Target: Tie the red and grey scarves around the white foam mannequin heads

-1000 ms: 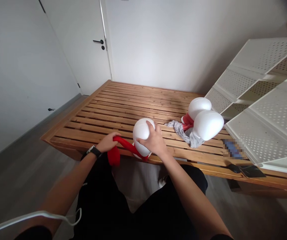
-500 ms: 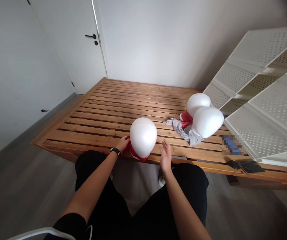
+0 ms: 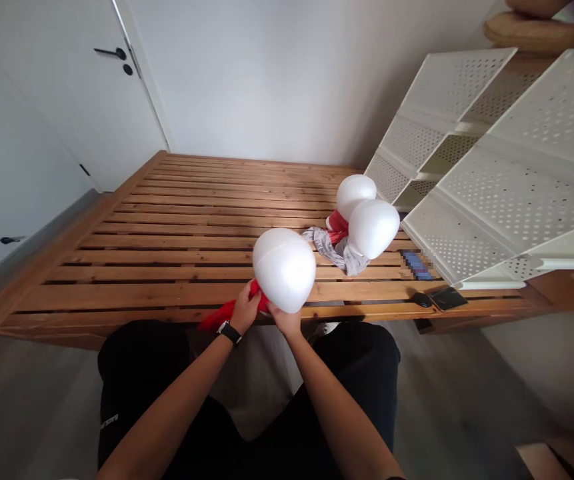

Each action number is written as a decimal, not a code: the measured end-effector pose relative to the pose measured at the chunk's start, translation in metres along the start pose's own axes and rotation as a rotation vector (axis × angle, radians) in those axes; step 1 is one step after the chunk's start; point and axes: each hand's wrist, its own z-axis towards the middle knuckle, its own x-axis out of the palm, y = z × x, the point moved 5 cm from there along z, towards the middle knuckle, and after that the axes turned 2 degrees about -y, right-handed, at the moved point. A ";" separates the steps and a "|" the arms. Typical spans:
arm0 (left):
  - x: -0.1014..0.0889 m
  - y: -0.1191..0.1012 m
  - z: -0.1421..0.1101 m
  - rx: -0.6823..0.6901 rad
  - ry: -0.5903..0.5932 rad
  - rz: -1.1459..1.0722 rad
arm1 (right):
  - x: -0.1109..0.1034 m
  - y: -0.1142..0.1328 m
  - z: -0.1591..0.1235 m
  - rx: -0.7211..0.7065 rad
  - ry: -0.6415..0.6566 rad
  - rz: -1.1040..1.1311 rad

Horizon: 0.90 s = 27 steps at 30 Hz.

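A white foam head stands at the near edge of the slatted wooden bed frame, with a red cloth round its base. My left hand, watch on the wrist, is closed on the red cloth at the head's lower left. My right hand is tucked under the head's front, its fingers hidden behind the foam and the cloth. Two more white foam heads lie further right on the slats, with red cloth and a grey cloth beside them.
White perforated shelving leans on the right end of the frame. A phone and small black items lie near the frame's right front edge. A white door is at the far left. My black-trousered legs are below.
The camera has swung right and down. My right hand has moved from beside the foam head to under its front. My left hand stays on the red cloth.
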 end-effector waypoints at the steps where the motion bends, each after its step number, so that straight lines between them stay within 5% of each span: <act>1: 0.016 -0.008 0.001 0.030 0.050 0.026 | -0.016 -0.003 0.004 0.020 -0.033 0.016; 7: 0.103 -0.020 0.016 0.078 0.397 0.272 | -0.144 -0.013 0.037 0.067 -0.225 -0.056; 11: 0.129 0.005 0.017 0.165 0.456 0.747 | -0.235 -0.037 0.049 0.152 -0.394 -0.212; 14: 0.137 0.014 0.010 0.279 0.416 0.892 | -0.275 -0.060 0.051 0.194 -0.489 -0.258; 20: 0.141 0.004 0.014 0.290 0.462 0.929 | -0.284 -0.095 0.067 0.239 -0.452 -0.282; 27: 0.138 -0.024 0.086 0.157 0.558 0.950 | -0.278 -0.107 0.084 0.199 -0.434 -0.267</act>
